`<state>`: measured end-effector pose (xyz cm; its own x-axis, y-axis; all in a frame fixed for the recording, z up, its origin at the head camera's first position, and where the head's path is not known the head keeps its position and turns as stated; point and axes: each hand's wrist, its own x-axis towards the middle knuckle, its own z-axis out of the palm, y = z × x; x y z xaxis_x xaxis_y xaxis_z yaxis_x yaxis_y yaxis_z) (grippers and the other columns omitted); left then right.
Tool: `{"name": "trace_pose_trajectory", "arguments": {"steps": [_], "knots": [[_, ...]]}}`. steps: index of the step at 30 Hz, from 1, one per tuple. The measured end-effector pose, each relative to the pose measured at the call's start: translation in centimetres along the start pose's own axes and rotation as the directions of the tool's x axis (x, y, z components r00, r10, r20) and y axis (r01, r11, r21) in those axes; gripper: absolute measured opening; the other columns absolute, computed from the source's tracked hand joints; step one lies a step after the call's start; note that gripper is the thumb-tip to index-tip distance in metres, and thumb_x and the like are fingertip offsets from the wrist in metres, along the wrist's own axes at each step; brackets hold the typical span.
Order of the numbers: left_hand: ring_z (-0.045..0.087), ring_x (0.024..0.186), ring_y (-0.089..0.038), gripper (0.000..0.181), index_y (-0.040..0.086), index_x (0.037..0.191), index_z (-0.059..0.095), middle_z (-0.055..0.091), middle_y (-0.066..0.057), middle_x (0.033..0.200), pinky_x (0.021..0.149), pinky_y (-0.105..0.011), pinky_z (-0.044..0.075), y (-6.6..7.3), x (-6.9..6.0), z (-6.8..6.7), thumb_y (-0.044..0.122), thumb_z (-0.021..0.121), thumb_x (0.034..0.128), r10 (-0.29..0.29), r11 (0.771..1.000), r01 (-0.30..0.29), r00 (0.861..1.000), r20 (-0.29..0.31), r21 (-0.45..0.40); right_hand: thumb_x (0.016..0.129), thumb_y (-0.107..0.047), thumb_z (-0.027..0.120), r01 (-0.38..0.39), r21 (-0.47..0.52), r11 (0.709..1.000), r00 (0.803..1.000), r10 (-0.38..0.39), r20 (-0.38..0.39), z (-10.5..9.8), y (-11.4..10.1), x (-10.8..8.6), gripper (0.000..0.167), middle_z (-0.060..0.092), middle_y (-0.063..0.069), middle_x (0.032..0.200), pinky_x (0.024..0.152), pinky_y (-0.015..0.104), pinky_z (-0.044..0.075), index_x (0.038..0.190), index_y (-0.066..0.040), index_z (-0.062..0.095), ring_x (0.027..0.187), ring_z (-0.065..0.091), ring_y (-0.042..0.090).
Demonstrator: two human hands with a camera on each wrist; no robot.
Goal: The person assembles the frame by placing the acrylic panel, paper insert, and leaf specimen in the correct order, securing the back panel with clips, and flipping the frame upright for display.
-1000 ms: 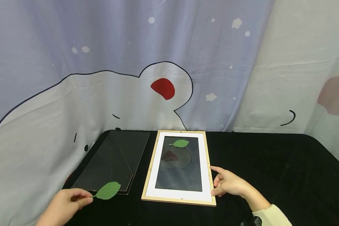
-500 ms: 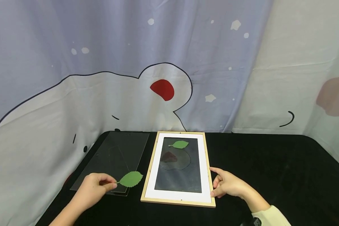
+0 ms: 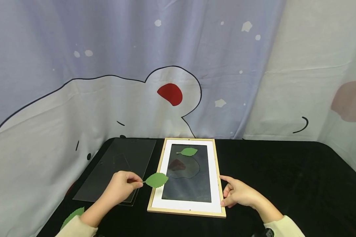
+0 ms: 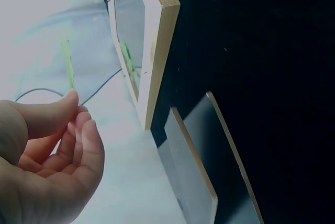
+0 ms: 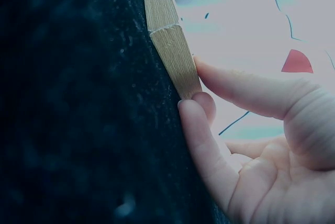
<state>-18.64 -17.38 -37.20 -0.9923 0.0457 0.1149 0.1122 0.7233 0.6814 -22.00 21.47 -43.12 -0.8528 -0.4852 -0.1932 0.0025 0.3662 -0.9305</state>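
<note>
My left hand [image 3: 121,188] pinches the stem of a green leaf [image 3: 156,180] between thumb and fingertips; the leaf hangs over the left border of a light wooden frame [image 3: 187,213]. In the left wrist view the leaf [image 4: 68,62] shows nearly edge-on above the hand [image 4: 52,156]. Inside the frame's white border, a second leaf [image 3: 189,151] lies near the top of the dark panel [image 3: 187,187]. My right hand [image 3: 240,193] touches the frame's right edge with thumb and forefinger; in the right wrist view its fingers [image 5: 204,135] rest at the wooden edge [image 5: 175,59].
Two dark, glossy sheets [image 3: 106,177] lie overlapping on the black table [image 3: 284,177] left of the frame. Another green leaf [image 3: 72,217] is partly covered by my left sleeve. A patterned curtain [image 3: 106,105] stands behind the table.
My left hand has moved right and away from me, carrying its leaf from beside the dark sheets to the frame's left border. The leaf near my left sleeve has come into view. My right hand stays put.
</note>
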Motion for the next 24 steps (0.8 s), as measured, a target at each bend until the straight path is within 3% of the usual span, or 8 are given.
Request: {"name": "trace_pose_trajectory", "arguments": {"steps": [13,20,24], "knots": [[0.053,0.066,-0.012,0.008,0.006,0.072,0.073,0.063,0.001,0.071,0.058,-0.027,0.046,1.5,2.9,3.4,0.000,0.075,0.0779,0.031,0.998,-0.030,0.999,0.018,-0.050,0.068,0.004,0.079,-0.001,0.007,1.000,1.000,0.001,0.002,0.0,0.0,0.0,0.100,0.052,0.009,0.079,0.062,0.038,0.055,0.144,0.017,0.015,0.065,0.059,0.019],[0.053,0.063,-0.012,0.008,0.004,0.072,0.072,0.063,0.000,0.068,0.056,-0.027,0.047,2.0,4.8,4.5,-0.001,0.074,0.0773,0.111,0.991,-0.111,0.994,0.002,-0.074,0.068,0.004,0.079,-0.001,0.003,1.000,1.000,0.001,-0.002,-0.1,0.1,0.0,0.100,0.052,0.009,0.079,0.062,0.038,0.055,0.144,0.017,0.015,0.064,0.059,0.019],[0.054,0.064,-0.013,0.007,0.004,0.073,0.073,0.065,-0.001,0.069,0.055,-0.027,0.046,2.5,6.2,5.4,0.002,0.075,0.0791,0.079,0.995,-0.078,0.997,0.015,-0.055,0.069,0.004,0.079,0.003,0.006,1.000,1.000,-0.003,0.002,-0.1,0.0,0.0,0.100,0.052,0.009,0.079,0.062,0.039,0.055,0.144,0.017,0.015,0.065,0.059,0.019]]}}
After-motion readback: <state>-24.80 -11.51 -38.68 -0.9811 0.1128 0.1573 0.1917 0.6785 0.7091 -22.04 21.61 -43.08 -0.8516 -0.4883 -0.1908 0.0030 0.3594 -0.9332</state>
